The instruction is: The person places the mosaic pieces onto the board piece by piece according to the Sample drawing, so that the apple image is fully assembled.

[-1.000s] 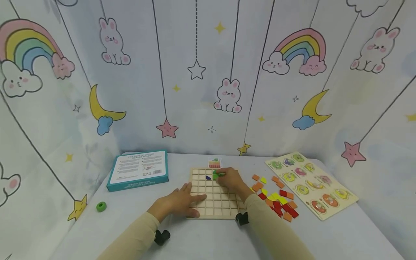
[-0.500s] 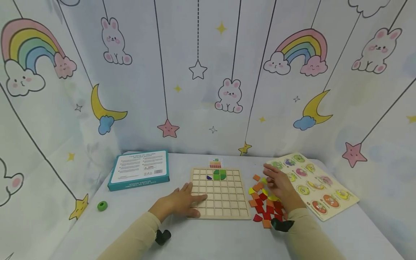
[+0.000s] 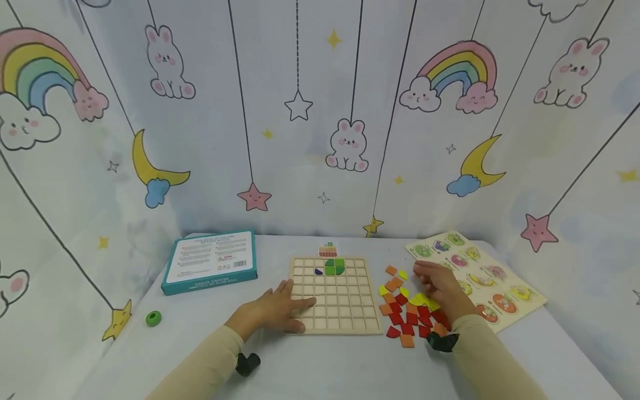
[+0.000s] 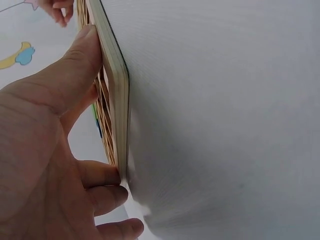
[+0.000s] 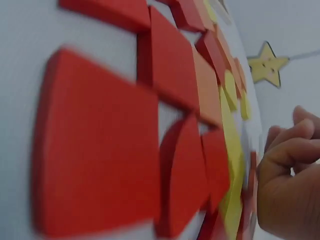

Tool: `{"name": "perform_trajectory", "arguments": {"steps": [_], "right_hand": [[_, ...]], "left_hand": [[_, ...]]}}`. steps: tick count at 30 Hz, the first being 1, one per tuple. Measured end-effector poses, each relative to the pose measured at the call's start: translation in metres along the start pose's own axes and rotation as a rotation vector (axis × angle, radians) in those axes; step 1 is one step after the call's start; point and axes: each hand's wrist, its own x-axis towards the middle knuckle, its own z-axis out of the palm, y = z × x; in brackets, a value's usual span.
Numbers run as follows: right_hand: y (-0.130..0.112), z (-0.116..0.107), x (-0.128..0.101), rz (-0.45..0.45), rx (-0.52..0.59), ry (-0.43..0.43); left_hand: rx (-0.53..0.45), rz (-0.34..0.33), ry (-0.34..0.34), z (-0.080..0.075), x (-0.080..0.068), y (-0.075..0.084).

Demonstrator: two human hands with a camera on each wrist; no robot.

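I'd have the right hand [image 3: 442,286], loosely curled and seemingly empty by the coloured tiles [image 3: 412,319] right of the wooden grid board [image 3: 345,311], pinch one by its edges while the left hand [image 3: 275,312], fingers apart, steadies the board's near left corner.

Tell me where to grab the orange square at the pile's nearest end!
Probably pinch the orange square by its left and right edges, bringing the right hand down from the near side. It lies flat, those edges look free, and red pieces crowd its far edge.
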Motion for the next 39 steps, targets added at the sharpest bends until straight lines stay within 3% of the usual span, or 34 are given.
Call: {"name": "perform_trajectory", "arguments": {"steps": [4, 7, 10, 15, 19, 25, 30, 35, 39], "right_hand": [[0.006, 0.018, 0.013, -0.068, -0.424, 0.077], [0.009, 0.027, 0.019, -0.043, -0.631, 0.151], [0.01, 0.032, 0.02, -0.016, -0.737, 0.172], [0.012, 0.035, 0.017, -0.054, -0.761, 0.146], [0.013, 0.032, 0.015, -0.115, -0.634, 0.161], [0.008, 0.039, 0.011, -0.15, -0.147, 0.125], [-0.003, 0.065, 0.012, -0.156, 0.164, 0.067], [-0.008, 0.107, 0.018, -0.155, 0.263, -0.015], [-0.005, 0.147, 0.023, -0.181, 0.197, -0.111]], "left_hand": [[-0.008, 0.002, -0.009, 0.004, 0.002, 0.0], [-0.008, 0.001, -0.01, 0.006, 0.003, 0.001], [-0.012, -0.005, -0.009, 0.006, 0.001, 0.002], [0.001, -0.006, -0.005, 0.007, -0.001, 0.002], [0.008, 0.001, -0.001, 0.006, -0.001, 0.001], [-0.01, -0.012, -0.003, 0.007, -0.001, 0.002], [-0.013, -0.016, 0.002, 0.007, -0.001, 0.0], [-0.012, -0.008, 0.007, 0.005, 0.0, -0.001], [0.006, -0.008, 0.013, 0.003, 0.0, -0.001]]}}
